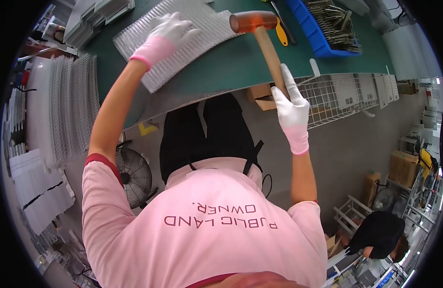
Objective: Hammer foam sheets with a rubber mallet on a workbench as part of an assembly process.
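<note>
My left hand [169, 34], in a white glove with a pink cuff, lies with fingers spread on a silvery sheet of metal mesh [183, 55] on the green worktop. My right hand [293, 110], gloved the same way, grips the wooden handle of a mallet [268, 53] just off the table's front edge. The mallet's amber head [252, 21] is over the worktop, by the right end of the mesh sheet. Part of the handle's end is hidden in my right hand.
A yellow-handled tool [281, 32] lies right of the mallet, near a blue bin [313, 29] of thin metal parts. A white wire basket [334, 101] hangs along the front edge. Mesh sheets [72, 110] are stacked at left, above a floor fan [132, 175]. Another person [379, 235] is at lower right.
</note>
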`<action>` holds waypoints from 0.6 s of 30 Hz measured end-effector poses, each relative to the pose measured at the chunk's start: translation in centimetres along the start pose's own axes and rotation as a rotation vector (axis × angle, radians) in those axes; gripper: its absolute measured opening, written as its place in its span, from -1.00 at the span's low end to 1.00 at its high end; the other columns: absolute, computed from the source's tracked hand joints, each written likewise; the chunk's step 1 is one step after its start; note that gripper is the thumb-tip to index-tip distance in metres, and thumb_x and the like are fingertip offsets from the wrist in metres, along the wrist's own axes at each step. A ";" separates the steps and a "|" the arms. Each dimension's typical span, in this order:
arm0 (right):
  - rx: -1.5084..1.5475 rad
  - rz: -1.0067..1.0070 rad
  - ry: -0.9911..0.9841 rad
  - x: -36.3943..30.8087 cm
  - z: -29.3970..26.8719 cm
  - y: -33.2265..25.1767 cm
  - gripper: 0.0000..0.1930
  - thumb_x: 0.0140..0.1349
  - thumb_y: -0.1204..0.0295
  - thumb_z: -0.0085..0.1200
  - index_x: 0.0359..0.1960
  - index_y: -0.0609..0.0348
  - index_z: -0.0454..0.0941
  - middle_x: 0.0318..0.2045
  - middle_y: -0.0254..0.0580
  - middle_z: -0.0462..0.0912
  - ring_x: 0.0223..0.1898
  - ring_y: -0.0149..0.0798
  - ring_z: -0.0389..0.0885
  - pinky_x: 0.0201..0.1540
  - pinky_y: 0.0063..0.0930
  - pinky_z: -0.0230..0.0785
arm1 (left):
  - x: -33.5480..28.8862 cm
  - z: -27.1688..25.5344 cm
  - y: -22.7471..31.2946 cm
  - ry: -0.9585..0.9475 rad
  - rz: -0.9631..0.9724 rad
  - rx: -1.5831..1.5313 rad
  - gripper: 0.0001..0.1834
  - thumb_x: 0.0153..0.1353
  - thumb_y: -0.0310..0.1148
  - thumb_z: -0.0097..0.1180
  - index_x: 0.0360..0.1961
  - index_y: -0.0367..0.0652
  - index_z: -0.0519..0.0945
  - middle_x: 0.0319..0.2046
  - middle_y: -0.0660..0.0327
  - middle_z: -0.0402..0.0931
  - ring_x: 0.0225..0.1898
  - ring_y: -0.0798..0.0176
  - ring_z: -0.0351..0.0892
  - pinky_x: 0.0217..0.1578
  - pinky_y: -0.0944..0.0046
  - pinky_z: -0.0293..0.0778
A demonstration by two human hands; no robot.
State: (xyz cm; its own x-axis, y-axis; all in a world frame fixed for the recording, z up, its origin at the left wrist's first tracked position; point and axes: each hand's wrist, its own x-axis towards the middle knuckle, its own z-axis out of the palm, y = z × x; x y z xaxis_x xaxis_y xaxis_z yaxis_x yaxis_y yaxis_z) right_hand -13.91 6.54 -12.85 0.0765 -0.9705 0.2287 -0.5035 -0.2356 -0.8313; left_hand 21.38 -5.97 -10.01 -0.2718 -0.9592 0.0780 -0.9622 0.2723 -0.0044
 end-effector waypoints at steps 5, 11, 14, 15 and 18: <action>-0.088 -0.124 0.080 1.2 2.3 -0.1 -0.33 0.33 0.48 0.22 0.50 -0.13 0.39 -0.60 -0.17 0.50 -0.63 -0.39 0.37 -0.38 -0.49 0.46 | -1.9 5.0 -6.2 0.166 0.153 0.166 -0.45 0.53 0.07 -0.20 0.44 0.23 0.43 0.44 0.04 0.33 0.47 -0.12 0.25 0.45 -0.14 0.09; -0.173 0.270 -0.112 0.0 3.0 -2.4 -0.35 0.38 0.59 0.13 0.52 0.05 0.33 -0.26 -0.45 0.65 -0.49 -0.68 0.30 -0.41 -0.70 0.34 | -2.1 7.2 -7.2 0.180 0.109 0.124 -0.41 0.52 0.06 -0.15 0.52 0.25 0.33 0.50 0.07 0.26 0.53 -0.11 0.13 0.50 -0.11 0.03; -0.017 0.073 -0.038 -1.7 4.5 -3.2 -0.32 0.32 0.53 0.23 0.49 -0.08 0.39 -0.59 -0.15 0.46 -0.60 -0.49 0.27 -0.45 -0.55 0.37 | -2.4 6.6 -7.0 0.198 0.182 -0.047 -0.44 0.50 0.00 -0.11 0.44 0.12 0.44 0.41 -0.13 0.33 0.44 -0.28 0.23 0.44 -0.29 0.07; -0.076 0.021 -0.154 -2.2 5.0 -3.4 -0.31 0.31 0.53 0.23 0.50 -0.12 0.39 -0.58 -0.08 0.44 -0.61 -0.46 0.26 -0.43 -0.52 0.38 | -2.5 6.5 -7.0 0.185 0.174 -0.064 -0.44 0.50 0.00 -0.11 0.44 0.11 0.43 0.41 -0.13 0.33 0.45 -0.28 0.22 0.44 -0.30 0.06; -0.297 0.105 -0.289 -3.3 6.5 -4.2 -0.31 0.31 0.51 0.23 0.50 -0.17 0.38 -0.59 -0.01 0.45 -0.61 -0.43 0.25 -0.41 -0.52 0.39 | -2.7 6.5 -6.7 0.157 0.177 -0.089 -0.43 0.50 0.01 -0.10 0.44 0.08 0.43 0.41 -0.13 0.33 0.45 -0.28 0.21 0.45 -0.31 0.05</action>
State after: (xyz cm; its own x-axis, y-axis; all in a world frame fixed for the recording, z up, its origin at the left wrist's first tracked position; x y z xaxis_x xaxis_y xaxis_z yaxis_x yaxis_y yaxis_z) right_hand -6.49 10.35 -13.42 0.2279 -0.9730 -0.0360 -0.7440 -0.1502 -0.6511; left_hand 28.44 -5.75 -16.63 -0.4230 -0.8743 0.2381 -0.8927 0.4472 0.0559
